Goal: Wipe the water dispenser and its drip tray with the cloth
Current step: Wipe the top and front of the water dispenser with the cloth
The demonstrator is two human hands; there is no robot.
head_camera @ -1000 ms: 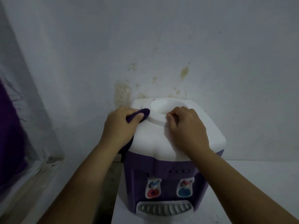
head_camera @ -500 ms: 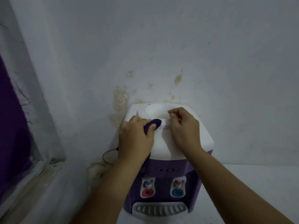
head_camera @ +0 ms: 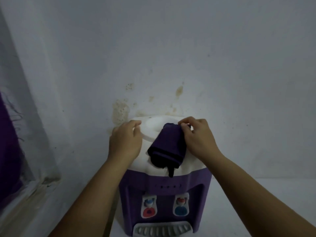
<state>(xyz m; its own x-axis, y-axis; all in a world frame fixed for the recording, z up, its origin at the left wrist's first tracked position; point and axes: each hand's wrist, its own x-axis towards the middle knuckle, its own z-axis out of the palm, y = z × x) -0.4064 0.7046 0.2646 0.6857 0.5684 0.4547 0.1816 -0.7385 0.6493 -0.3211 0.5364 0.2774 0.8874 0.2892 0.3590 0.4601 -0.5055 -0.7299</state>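
A purple water dispenser (head_camera: pixel 164 189) with a white top stands against the wall. Its grey drip tray (head_camera: pixel 162 230) sits at the bottom front, below a red tap and a blue tap. A dark purple cloth (head_camera: pixel 166 147) lies folded on the white top, one end hanging over the front edge. My right hand (head_camera: pixel 196 137) pinches the cloth's far end with thumb and fingertips. My left hand (head_camera: pixel 125 141) rests on the left side of the top with its fingers curved over the raised ring, apart from the cloth.
A stained white wall (head_camera: pixel 171 57) rises right behind the dispenser. A purple curtain (head_camera: pixel 8 151) and a grimy ledge (head_camera: pixel 34 190) are at the left. The dispenser stands on a white surface (head_camera: pixel 256 194) that runs off to the right.
The cloth has passed from my left hand to my right hand and now lies spread on the top. My left hand has moved left to the top's edge.
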